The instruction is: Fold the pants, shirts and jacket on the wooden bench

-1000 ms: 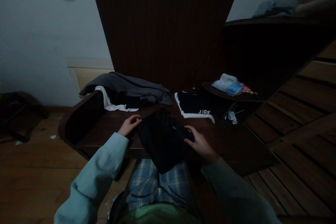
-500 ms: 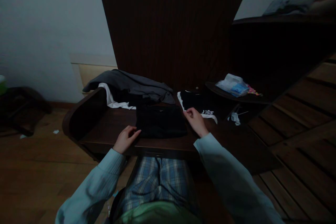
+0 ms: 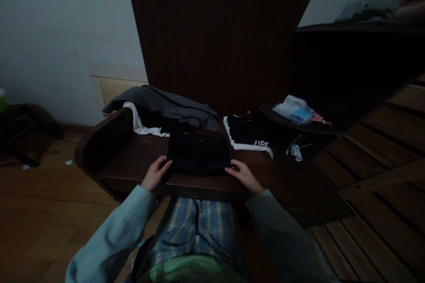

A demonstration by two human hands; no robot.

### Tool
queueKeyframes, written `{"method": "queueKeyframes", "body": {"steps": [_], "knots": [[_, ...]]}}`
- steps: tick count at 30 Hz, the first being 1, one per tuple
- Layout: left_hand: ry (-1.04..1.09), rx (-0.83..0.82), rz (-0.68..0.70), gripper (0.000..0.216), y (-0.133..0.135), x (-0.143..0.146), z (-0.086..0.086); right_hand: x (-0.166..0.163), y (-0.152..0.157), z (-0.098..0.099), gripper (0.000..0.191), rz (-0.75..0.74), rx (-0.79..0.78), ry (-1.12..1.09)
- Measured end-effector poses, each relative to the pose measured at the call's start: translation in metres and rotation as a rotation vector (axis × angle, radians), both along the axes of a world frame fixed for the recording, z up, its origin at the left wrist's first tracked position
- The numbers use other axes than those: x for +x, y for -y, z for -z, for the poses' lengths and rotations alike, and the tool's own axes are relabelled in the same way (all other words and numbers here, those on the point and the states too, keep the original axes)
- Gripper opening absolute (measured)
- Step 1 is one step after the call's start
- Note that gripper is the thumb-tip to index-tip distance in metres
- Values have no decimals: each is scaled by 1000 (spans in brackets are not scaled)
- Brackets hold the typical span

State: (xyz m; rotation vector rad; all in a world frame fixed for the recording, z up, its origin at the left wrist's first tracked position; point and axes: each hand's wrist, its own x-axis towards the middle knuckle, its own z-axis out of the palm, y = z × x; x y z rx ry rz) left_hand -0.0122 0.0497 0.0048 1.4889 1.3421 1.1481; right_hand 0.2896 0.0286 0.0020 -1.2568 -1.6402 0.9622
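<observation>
A folded black T-shirt (image 3: pixel 199 154) lies flat on the dark wooden bench in front of me. At its left edge my left hand (image 3: pixel 155 174) has thumb and fingers closed on the cloth near the front corner. My right hand (image 3: pixel 245 177) pinches the front right corner in the same way. Behind the right hand lies a folded stack of black and white clothes (image 3: pixel 247 132), with white lettering on the black piece. A dark grey garment (image 3: pixel 166 104) is heaped at the back left, over a white one (image 3: pixel 141 126).
The bench (image 3: pixel 133 159) has a raised, rounded left end. To the right, a low shelf holds a plastic packet (image 3: pixel 294 109), and a crumpled white piece (image 3: pixel 295 151) lies below it. A tall dark panel (image 3: pixel 215 40) stands behind. A dark stool (image 3: pixel 26 128) is at far left.
My right hand has moved from the shirt's upper right side, near the folded stack, down to its front right corner. My left hand stays at the left edge.
</observation>
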Motion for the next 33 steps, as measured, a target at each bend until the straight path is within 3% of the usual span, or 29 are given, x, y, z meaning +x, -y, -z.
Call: {"method": "queueKeyframes", "body": {"steps": [6,10,15,21,26,33], "knots": [[187,-91,-62,51,-8,-2,-4,-1,-8,11,43,138,-76,-141],[186,-142,-60,52,-9,-4,-8,-1,-12,10,50,206,-111,-187],[88,-207,35,55,-3,-12,-12,4,-3,3,49,126,-157,-258],[-45,-127,183,51,3,-27,-9,23,8,2,35,-46,-95,121],[-111,-56,161,35,4,-25,-5,22,6,2,37,54,-109,-60],[-38,-147,75,34,1,-25,-7,22,5,1,40,133,-227,-173]]}}
